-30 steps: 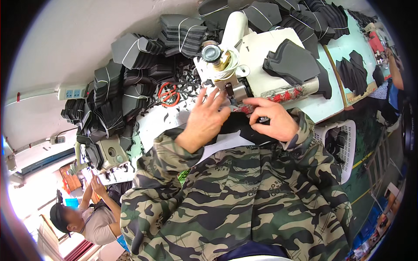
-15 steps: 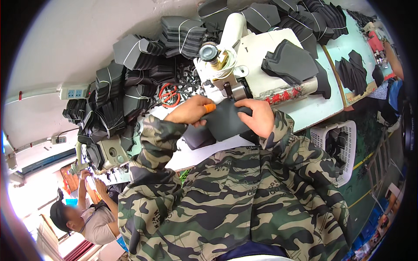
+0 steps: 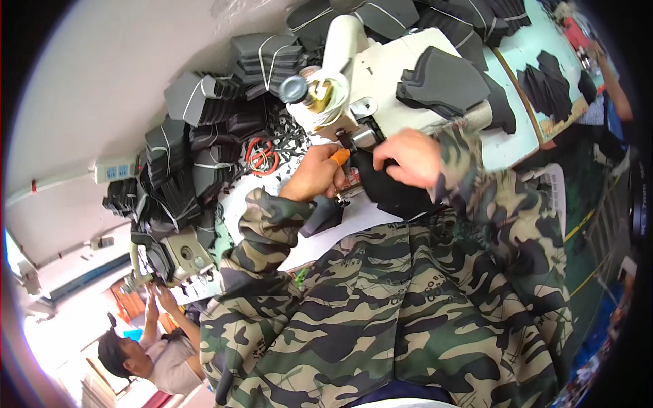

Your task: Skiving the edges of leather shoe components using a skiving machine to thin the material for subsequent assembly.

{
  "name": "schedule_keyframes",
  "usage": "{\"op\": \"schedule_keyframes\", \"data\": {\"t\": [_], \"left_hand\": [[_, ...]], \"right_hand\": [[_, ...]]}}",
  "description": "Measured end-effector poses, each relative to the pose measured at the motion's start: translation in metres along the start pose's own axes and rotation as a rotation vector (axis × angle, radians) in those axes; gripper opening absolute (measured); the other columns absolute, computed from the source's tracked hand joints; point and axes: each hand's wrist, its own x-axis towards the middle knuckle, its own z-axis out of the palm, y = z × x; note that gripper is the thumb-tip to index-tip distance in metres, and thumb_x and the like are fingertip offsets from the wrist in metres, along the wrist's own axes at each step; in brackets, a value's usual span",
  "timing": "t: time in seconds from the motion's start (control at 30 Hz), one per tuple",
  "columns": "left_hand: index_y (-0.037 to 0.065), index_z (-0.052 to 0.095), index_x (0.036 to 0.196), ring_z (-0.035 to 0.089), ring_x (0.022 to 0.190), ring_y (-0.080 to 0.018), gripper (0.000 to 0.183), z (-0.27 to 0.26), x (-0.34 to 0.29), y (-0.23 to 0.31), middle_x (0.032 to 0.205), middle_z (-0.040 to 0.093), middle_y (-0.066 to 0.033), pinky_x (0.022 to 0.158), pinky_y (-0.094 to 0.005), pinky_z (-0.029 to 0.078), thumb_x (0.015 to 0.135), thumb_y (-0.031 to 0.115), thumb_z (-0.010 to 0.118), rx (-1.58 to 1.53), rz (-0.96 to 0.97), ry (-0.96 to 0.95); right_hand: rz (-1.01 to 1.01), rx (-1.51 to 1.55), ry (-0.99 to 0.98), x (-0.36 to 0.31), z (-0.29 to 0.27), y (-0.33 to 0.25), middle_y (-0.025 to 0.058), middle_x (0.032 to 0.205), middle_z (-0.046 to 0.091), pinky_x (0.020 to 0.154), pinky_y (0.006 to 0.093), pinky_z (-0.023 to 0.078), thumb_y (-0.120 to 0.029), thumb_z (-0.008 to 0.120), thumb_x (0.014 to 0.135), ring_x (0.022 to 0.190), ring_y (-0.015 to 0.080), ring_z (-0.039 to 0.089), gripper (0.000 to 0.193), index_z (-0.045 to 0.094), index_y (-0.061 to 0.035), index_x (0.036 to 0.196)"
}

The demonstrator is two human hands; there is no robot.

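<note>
A cream bench machine (image 3: pixel 337 88) with a blue-grey knob and a metal roller (image 3: pixel 365 136) stands in front of me. Against its working end lies a black sheet piece (image 3: pixel 389 194), its lower part hanging towards my lap. My left hand (image 3: pixel 314 173), an orange cover on one fingertip, is closed at the piece's upper left edge beside the roller. My right hand (image 3: pixel 413 160) rests over the piece's right side with bent fingers; motion smears them. Below my left hand lies another dark piece (image 3: pixel 323 216). Under its fingers hangs a small black-and-white thing that I cannot make out.
Tied stacks of dark pieces (image 3: pixel 265 58) line the wall side. A loose stack (image 3: pixel 445 81) lies on the machine's white bed. Red-orange rings (image 3: pixel 262 158) sit among black scraps. A white basket (image 3: pixel 554 197) stands at right. Other people work at far left and far right.
My view has shifted slightly. The black piece has turned and moved right, baring a red-marked patch beside my left hand. My right hand has lifted its fingers and shifted over the piece.
</note>
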Motion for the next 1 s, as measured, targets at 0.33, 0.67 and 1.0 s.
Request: {"op": "schedule_keyframes", "data": {"t": [0.33, 0.67, 1.0], "left_hand": [[-0.002, 0.056, 0.093, 0.05, 0.039, -0.0123, 0.027, 0.011, -0.032, -0.003, 0.058, 0.056, -0.0068, 0.034, -0.0249, 0.036, 0.097, 0.02, 0.041, 0.235, 0.111, 0.034], [0.0, 0.057, 0.108, 0.058, 0.046, -0.0119, 0.037, -0.002, -0.034, -0.015, 0.074, 0.06, -0.0041, 0.04, -0.0217, 0.043, 0.098, 0.033, 0.04, 0.055, 0.058, -0.178], [0.002, 0.066, 0.093, 0.049, 0.042, -0.0104, 0.027, -0.045, 0.02, -0.021, 0.063, 0.059, -0.0018, 0.038, -0.0243, 0.036, 0.091, 0.024, 0.05, -0.177, 0.186, -0.056]], "right_hand": [[0.195, 0.404, 0.129, -0.035, 0.005, -0.004, 0.013, 0.087, 0.064, 0.078, 0.0354, 0.048, -0.006, 0.063, 0.068, 0.083, 0.0281, 0.063, 0.026, 0.06, -0.0036, 0.093], [0.453, 0.583, 0.447, -0.024, 0.075, -0.044, 0.0103, 0.081, 0.067, 0.068, 0.0257, 0.05, -0.005, 0.069, 0.076, 0.07, 0.0124, 0.063, 0.022, 0.063, 0.0001, 0.097], [0.237, 0.903, 0.31, 0.016, 0.105, -0.053, 0.0211, 0.087, 0.067, 0.072, 0.0353, 0.053, -0.019, 0.066, 0.078, 0.079, 0.0287, 0.068, 0.055, 0.048, 0.0054, 0.124]]}}
